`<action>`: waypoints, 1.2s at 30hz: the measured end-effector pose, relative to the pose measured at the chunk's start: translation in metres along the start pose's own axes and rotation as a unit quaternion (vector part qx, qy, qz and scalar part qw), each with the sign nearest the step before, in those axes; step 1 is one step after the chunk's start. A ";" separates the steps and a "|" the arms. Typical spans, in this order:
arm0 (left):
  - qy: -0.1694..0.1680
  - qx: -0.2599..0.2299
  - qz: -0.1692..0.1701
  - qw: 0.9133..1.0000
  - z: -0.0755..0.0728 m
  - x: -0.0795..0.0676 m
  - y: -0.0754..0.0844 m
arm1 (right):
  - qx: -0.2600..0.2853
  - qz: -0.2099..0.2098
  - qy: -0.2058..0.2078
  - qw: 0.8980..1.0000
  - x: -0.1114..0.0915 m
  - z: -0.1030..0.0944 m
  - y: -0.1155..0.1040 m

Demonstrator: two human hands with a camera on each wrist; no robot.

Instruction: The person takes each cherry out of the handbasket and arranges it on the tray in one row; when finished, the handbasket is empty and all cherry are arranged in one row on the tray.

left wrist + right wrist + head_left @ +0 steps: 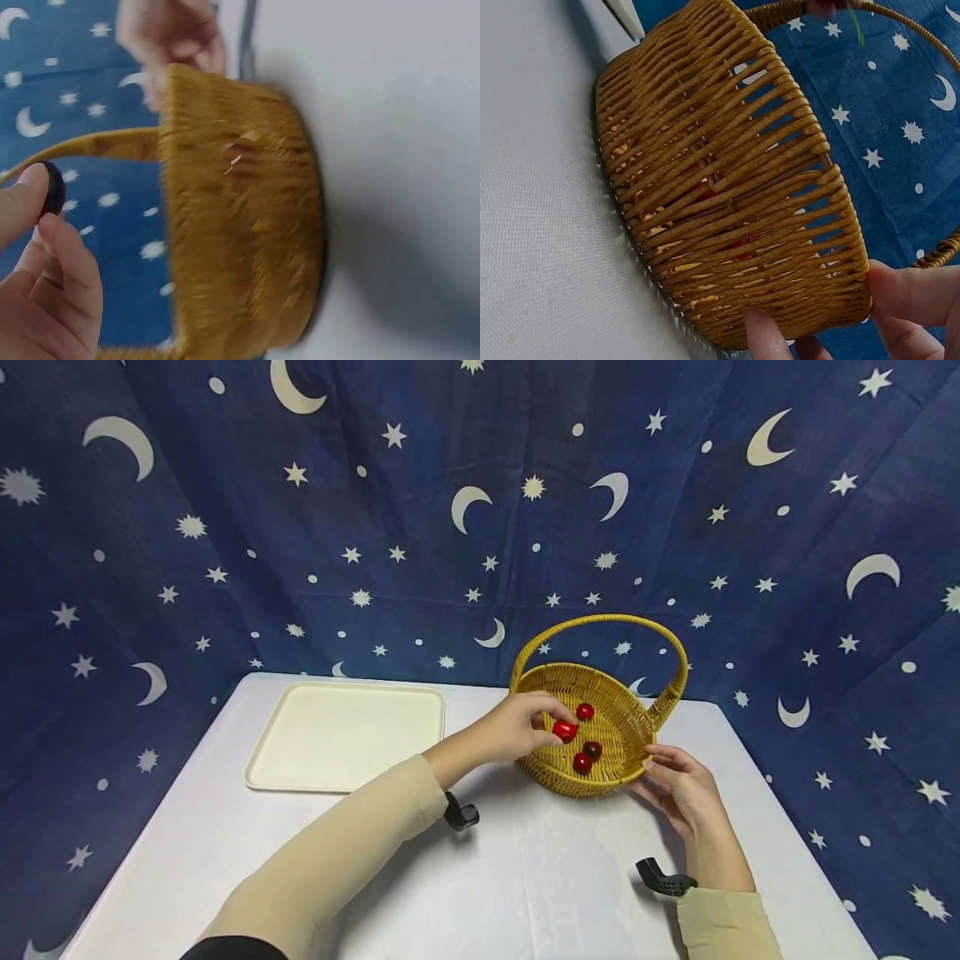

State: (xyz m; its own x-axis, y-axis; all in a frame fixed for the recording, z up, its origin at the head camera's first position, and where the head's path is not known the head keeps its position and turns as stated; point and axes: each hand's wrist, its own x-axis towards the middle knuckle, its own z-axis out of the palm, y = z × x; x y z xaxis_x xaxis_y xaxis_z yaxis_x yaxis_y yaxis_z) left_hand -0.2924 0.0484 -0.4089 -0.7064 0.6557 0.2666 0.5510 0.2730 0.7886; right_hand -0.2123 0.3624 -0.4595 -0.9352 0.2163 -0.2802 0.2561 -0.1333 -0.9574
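Observation:
A wicker basket (577, 787) with a tall arched handle stands on the table; several red cherries (582, 763) lie inside it. My left hand (517, 727) is over the basket's left side and pinches a cherry (565, 731) between thumb and fingers. That cherry (54, 191) looks dark in the left wrist view, above the rim level. A thin green stem (857, 28) hangs near the left fingertips in the right wrist view. My right hand (686, 789) grips the basket's right rim, thumb and fingers on either side of the wicker wall (735, 187).
A cream rectangular tray (345, 735) lies on the white-covered table (517, 860), left of the basket. Behind the table hangs a dark blue cloth (420, 510) with moons and stars. The basket's handle (600, 618) arches above its opening.

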 end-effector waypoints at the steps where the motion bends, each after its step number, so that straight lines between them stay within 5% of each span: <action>1: 0.009 -0.001 0.010 1.000 -0.008 -0.008 0.000 | 0.001 0.001 -0.002 1.000 0.000 0.000 0.000; 6: 0.070 -0.007 0.023 0.997 -0.057 -0.057 -0.005 | 0.009 0.007 -0.011 1.000 -0.001 0.000 -0.002; 13: 0.157 0.026 -0.038 0.987 -0.127 -0.135 -0.037 | 0.011 0.004 -0.006 1.000 -0.001 0.003 -0.001; 22: 0.232 0.144 -0.153 0.950 -0.176 -0.215 -0.095 | 0.018 0.005 -0.001 1.000 -0.002 0.001 -0.001; 27: 0.214 0.195 -0.208 0.934 -0.193 -0.236 -0.120 | 0.024 0.004 0.002 1.000 -0.001 0.000 0.000; 36: 0.138 0.200 -0.304 0.921 -0.203 -0.244 -0.145 | 0.019 0.003 -0.002 1.000 -0.001 0.001 0.000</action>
State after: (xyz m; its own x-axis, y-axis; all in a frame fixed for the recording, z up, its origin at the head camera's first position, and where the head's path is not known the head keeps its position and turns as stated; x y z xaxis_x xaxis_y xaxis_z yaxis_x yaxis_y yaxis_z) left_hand -0.2905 -0.2942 -0.4756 -0.9941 0.1073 0.0176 0.0972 0.8042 0.5864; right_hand -0.2117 0.3609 -0.4595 -0.9349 0.2115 -0.2850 0.2517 -0.1708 -0.9526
